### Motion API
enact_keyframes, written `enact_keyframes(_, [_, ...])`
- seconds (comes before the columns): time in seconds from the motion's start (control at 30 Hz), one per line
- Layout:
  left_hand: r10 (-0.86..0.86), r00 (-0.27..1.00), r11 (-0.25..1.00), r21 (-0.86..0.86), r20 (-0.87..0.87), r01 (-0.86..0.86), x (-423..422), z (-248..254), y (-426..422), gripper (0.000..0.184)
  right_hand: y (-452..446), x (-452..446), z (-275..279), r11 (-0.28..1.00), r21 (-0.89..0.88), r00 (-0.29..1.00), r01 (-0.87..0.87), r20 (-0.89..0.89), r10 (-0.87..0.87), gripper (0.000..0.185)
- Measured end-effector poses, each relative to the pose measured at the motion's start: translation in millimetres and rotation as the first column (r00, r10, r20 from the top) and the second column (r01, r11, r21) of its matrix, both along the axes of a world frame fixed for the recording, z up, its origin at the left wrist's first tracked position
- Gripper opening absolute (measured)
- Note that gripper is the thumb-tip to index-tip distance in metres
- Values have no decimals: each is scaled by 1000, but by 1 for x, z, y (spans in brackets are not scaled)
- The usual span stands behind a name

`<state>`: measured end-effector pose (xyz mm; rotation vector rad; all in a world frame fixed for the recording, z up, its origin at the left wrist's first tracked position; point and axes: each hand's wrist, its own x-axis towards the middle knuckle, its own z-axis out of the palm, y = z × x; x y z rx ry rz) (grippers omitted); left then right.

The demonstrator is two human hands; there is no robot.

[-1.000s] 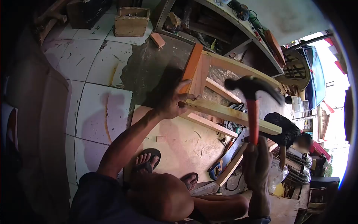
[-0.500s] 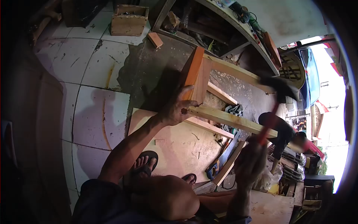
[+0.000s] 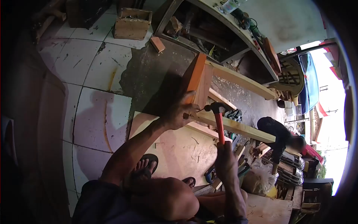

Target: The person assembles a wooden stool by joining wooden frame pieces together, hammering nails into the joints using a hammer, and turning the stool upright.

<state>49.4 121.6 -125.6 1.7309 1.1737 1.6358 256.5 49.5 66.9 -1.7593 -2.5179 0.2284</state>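
Note:
My left hand [image 3: 179, 115] is closed at the near corner of a wooden frame, against its orange-brown board [image 3: 195, 78]. Between its fingertips a thin nail [image 3: 201, 110] seems to poke out, partly hidden. My right hand [image 3: 226, 160] grips the red handle of a claw hammer [image 3: 219, 127]. The hammer's dark head is right beside my left fingertips, over the end of a pale wooden rail [image 3: 238, 128]. A second pale rail [image 3: 242, 79] runs from the frame's far corner, roughly parallel to the first.
Beneath the frame lies a plywood sheet [image 3: 171, 145] with scattered nails. A wooden box [image 3: 132, 28] and a small wood block [image 3: 157, 44] sit on the floor. A workbench [image 3: 223, 56] stands beyond. Another person [image 3: 276, 130] bends over at the right, near a plastic bag [image 3: 259, 177].
The hammer has come down and left from its raised position to beside my left fingertips. My right hand has moved left with it; my left hand stays at the corner.

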Motion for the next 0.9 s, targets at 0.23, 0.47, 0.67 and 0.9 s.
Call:
enact_keyframes(0.23, [85,994,996,4,66,-85,4,-3,-1,80,0,59,32,819,-148,42,-555,-988,-151,13])
enact_keyframes(0.47, [163,978,987,-33,132,-160,10,-22,5,100,-12,-14,20,982,-141,920,122,-356,-165,12])
enact_keyframes(0.67, [157,939,977,-190,307,-101,27,-53,-10,98,-4,6,-30,994,-47,995,99,22,-98,25])
enact_keyframes(0.9, [156,962,961,-260,225,-95,30,-55,-16,108,-14,72,30,920,392,999,-21,-30,36,21])
